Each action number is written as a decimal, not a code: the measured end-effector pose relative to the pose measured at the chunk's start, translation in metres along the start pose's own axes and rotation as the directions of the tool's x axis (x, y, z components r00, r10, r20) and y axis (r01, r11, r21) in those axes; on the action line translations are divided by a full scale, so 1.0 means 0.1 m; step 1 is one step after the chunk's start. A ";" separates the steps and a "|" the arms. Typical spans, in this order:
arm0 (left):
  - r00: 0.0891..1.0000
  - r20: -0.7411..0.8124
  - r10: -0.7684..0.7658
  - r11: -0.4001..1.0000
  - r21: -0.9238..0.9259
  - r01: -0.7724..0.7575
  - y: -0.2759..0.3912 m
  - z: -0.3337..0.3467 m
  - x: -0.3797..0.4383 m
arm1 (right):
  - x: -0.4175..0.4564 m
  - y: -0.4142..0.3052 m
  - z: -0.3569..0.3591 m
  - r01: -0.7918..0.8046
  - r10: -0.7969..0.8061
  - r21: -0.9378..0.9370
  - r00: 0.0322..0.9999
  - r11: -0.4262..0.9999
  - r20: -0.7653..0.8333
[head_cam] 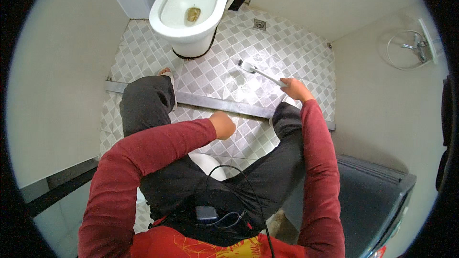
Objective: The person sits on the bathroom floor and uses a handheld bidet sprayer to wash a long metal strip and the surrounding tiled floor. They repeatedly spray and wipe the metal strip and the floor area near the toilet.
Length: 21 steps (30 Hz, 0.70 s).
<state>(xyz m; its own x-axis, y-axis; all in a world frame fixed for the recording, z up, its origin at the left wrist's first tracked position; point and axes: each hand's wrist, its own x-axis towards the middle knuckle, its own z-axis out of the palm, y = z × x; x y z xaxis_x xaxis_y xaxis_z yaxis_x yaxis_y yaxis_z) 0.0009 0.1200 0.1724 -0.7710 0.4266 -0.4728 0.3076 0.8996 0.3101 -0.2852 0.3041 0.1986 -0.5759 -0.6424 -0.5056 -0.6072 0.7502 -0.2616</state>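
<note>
My right hand (297,90) grips the end of a white long-handled brush (267,76). The brush reaches forward and left, and its head with dark bristles is at the grey-and-white checkered tile floor (204,68). Wet, shiny patches surround the brush head. My left hand (223,125) is curled into a fist above the floor between my knees, with no object visible in it; its fingers are mostly turned from view. A metal threshold strip (226,105) crosses the floor between my left hand and the brush.
Ahead stands a white toilet (195,36), its seat raised, with brownish matter in the bowl. A black-bristled broom (239,0) leans beside it. A floor drain (259,24) lies to its right. A shower mixer (417,46) hangs on the right wall. A dark appliance (362,190) stands at my right.
</note>
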 end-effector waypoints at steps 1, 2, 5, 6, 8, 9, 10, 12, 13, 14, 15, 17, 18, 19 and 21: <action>0.999 0.052 -0.017 0.999 -0.031 0.018 0.00 0.04 0.04 | 0.04 0.04 0.09 0.021 -0.021 0.015 0.999 1.000 0.029; 0.988 0.157 -0.013 1.000 -0.009 0.015 0.02 0.07 0.09 | 0.12 0.10 0.12 0.021 -0.020 0.054 1.000 0.998 -0.011; 0.976 0.178 0.125 0.989 -0.100 -0.108 0.12 0.35 0.11 | 0.20 0.14 0.24 0.030 -0.029 0.135 1.000 0.990 -0.009; 0.969 0.204 0.143 0.984 -0.133 -0.117 0.15 0.36 0.11 | 0.22 0.12 0.24 0.003 -0.010 0.173 0.999 0.985 0.039; 0.950 0.255 0.180 0.971 -0.200 -0.130 0.20 0.37 0.10 | 0.27 0.14 0.24 -0.063 0.030 0.216 0.988 0.974 0.149; 0.949 0.265 0.174 0.974 -0.185 -0.126 0.20 0.31 0.10 | 0.24 0.16 0.20 -0.085 0.048 0.225 0.985 0.971 0.166; 0.947 0.276 0.163 0.977 -0.176 -0.117 0.20 0.28 0.09 | 0.22 0.15 0.18 -0.102 0.058 0.234 0.981 0.967 0.187; 0.954 0.269 0.130 0.984 -0.154 -0.091 0.16 0.32 0.10 | 0.18 0.15 0.13 -0.102 0.049 0.259 0.978 0.960 0.203; 0.962 0.251 0.108 0.987 -0.142 -0.074 0.13 0.39 0.11 | 0.18 0.20 0.16 -0.078 0.031 0.253 0.982 0.964 0.184; 0.969 0.233 0.086 0.990 -0.131 -0.057 0.10 0.45 0.11 | 0.17 0.25 0.20 -0.054 0.013 0.247 0.986 0.968 0.164; 0.968 0.238 0.080 0.990 -0.132 -0.049 0.07 0.47 0.11 | 0.16 0.31 0.23 -0.030 -0.004 0.238 0.990 0.971 0.142; 0.967 0.247 0.067 0.990 -0.136 -0.034 0.03 0.52 0.11 | 0.11 0.42 0.28 -0.023 -0.010 0.244 0.991 0.969 0.135; 0.970 0.234 0.071 0.988 -0.149 -0.036 0.02 0.52 0.08 | 0.07 0.42 0.28 -0.041 0.003 0.260 0.989 0.965 0.146; 0.972 0.221 0.075 0.986 -0.161 -0.039 0.00 0.54 0.05 | 0.04 0.42 0.30 -0.059 0.015 0.275 0.987 0.960 0.158; 0.973 0.220 0.073 0.986 -0.159 -0.038 0.00 0.55 0.03 | -0.02 0.42 0.26 -0.092 0.043 0.271 0.983 0.958 0.180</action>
<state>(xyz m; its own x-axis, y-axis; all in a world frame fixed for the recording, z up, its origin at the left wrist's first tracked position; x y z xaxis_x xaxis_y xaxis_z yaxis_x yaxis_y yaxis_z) 0.0295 0.1267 0.1255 -0.6047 0.5015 -0.6187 0.2441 0.8562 0.4554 -0.2956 0.3410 0.1674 -0.4935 -0.5704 -0.6565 -0.3803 0.8204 -0.4269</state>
